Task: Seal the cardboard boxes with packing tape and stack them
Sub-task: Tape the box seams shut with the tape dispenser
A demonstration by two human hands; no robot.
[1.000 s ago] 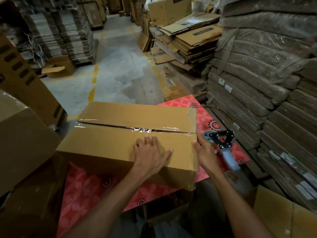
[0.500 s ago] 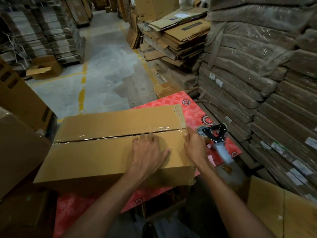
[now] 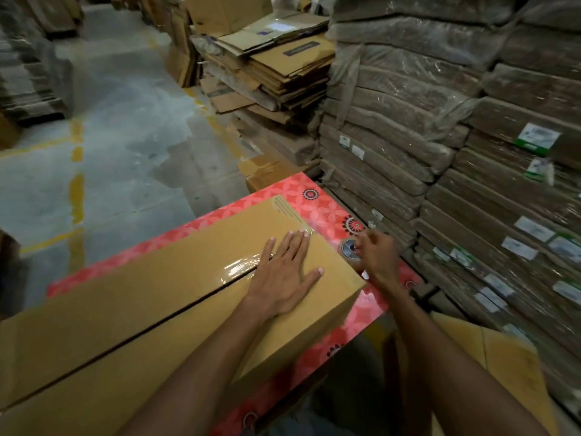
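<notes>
Warehouse aisle here: grey concrete floor (image 3: 125, 127) with worn yellow lines, a messy pile of flattened cartons (image 3: 283, 67) further back, and tall plastic-wrapped bundles (image 3: 408, 121) with little labels stacked all along the right. In front there's a table (image 3: 320, 209) with a red flowery cover. The cardboard box (image 3: 157, 309) lies across the table and takes up most of it, with its long top seam running diagonally toward the far right corner. You can see shiny clear tape (image 3: 239, 267) over the seam near the right end. Further left the seam just looks like a dark line, and I honestly can't tell if it's taped there. The left hand (image 3: 283, 278) lies flat on top of the box near its right end, palm down with fingers spread and straight, and the fingertips reach the taped seam. The right hand (image 3: 379, 262) is off the box, just beside its right end, with the fingers curled over a tape roll (image 3: 349, 248) sitting on the red cover. The hand hides most of what's under it, so I can't say whether it's gripping anything. Another brown carton (image 3: 503, 357) pokes in at the lower right, beyond the table edge.
</notes>
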